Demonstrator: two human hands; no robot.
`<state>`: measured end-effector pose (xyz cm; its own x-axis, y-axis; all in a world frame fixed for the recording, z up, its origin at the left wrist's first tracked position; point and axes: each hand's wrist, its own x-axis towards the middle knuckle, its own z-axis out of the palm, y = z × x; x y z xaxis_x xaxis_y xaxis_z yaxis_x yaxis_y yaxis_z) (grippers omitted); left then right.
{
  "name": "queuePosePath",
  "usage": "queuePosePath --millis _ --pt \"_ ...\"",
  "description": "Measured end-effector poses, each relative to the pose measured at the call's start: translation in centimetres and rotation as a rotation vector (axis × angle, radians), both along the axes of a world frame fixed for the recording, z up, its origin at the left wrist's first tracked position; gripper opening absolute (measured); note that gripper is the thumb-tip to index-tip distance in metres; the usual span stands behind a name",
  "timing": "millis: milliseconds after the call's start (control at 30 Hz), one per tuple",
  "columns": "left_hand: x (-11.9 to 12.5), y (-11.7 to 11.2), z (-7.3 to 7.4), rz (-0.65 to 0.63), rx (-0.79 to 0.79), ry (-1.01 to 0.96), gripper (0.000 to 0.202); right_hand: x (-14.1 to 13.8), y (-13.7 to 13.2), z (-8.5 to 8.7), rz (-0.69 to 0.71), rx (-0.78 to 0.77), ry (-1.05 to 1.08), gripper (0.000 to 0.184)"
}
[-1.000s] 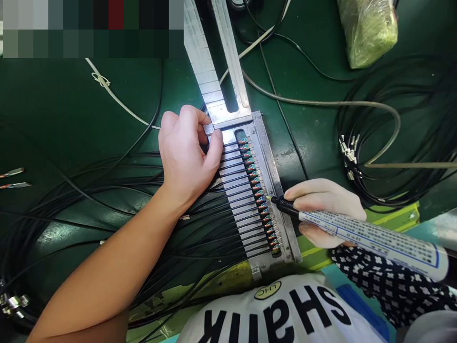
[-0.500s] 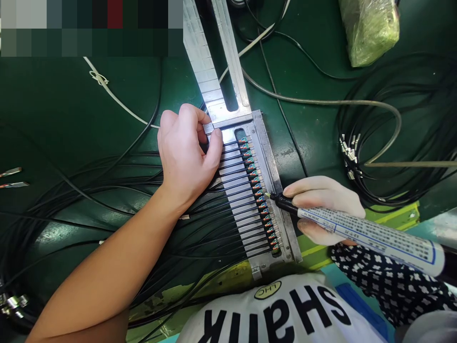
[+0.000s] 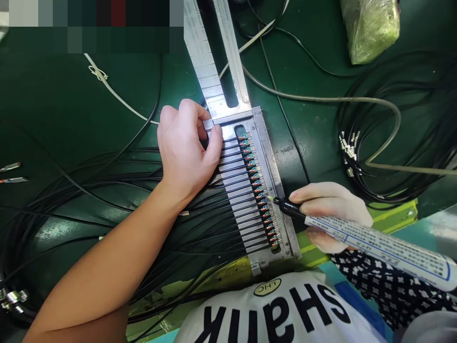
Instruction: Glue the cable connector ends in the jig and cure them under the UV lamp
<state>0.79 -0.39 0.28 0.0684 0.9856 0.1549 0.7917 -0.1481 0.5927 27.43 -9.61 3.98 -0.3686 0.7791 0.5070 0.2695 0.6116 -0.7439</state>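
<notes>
Roughly between the 2 hands lay the metal fixture (image 3: 265, 138), black cables (image 3: 233, 167) running in from its left and ending in a row of coloured wire ends (image 3: 260, 189) near its right rail. At its upper left edge the left hand (image 3: 189, 147) pinched the metal between thumb and fingers — while, off its right side, the gloved right hand (image 3: 332, 205) grasped a white pen-like tool (image 3: 378, 245), tip at the row — touching or not, I could not tell.
</notes>
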Motion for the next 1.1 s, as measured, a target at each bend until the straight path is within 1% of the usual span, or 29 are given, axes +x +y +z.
queuePosePath --millis 100,300,400,500,733,933,1100 --pt "0.1 -0.1 0.3 0.010 -0.017 0.008 0.019 -0.1 -0.3 0.0 0.007 -0.064 -0.025 0.024" --pt "0.2 -0.2 0.7 0.036 -0.071 -0.001 0.022 0.2 -0.1 -0.5 0.015 -0.078 -0.011 0.036" --pt "0.2 -0.2 0.7 0.044 -0.072 0.032 0.022 0.2 -0.1 -0.5 0.019 -0.092 -0.015 0.032" --pt "0.2 -0.2 0.8 0.044 -0.060 0.051 0.021 0.1 -0.2 -0.6 0.017 -0.064 0.009 0.029" --pt "0.3 -0.1 0.8 0.044 -0.062 0.062 0.023 0.2 -0.3 -1.3 0.004 -0.016 0.076 0.031" --pt "0.3 -0.1 0.9 0.042 -0.072 0.039 0.021 0.2 -0.5 -1.4 -0.013 -0.053 0.069 0.033" --pt "0.3 -0.2 0.9 0.047 -0.095 0.007 0.024 0.4 -0.3 -1.2 0.020 -0.052 0.056 0.035"
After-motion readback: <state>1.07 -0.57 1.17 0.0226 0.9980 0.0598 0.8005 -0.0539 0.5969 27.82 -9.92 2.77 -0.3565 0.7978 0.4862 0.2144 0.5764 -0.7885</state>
